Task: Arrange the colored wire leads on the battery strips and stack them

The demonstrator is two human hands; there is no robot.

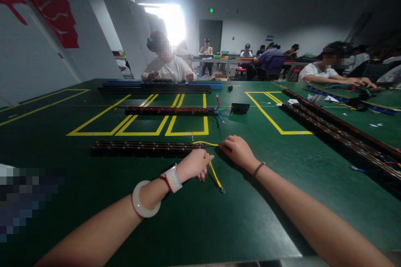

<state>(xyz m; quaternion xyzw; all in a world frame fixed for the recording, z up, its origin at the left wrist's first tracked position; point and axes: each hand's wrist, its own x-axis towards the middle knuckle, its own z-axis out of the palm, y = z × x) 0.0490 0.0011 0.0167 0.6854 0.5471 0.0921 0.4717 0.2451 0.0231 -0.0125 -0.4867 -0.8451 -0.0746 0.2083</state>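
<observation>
A long dark bar (pixel 147 147) with thin metal rods along it lies across the green table. Two yellow wires come from its right end. My left hand (pixel 194 163) is at that end, fingers curled and one fingertip pointing right; what lies under them is hidden. Just past that fingertip, one yellow wire (pixel 215 175) runs down toward me and ends in a metal ring terminal (pixel 222 190). The other yellow wire (pixel 207 144) stretches right to my right hand (pixel 237 151), whose closed fingers hold its end. That end is covered by the fingers.
Farther back lies another dark bar (pixel 166 110) with red and blue wires, near a black connector block (pixel 240 108). Long bars (pixel 338 133) run along the right. Yellow tape (pixel 138 134) marks the green table (pixel 175 233). Co-workers sit across it, one person (pixel 171 66) directly opposite.
</observation>
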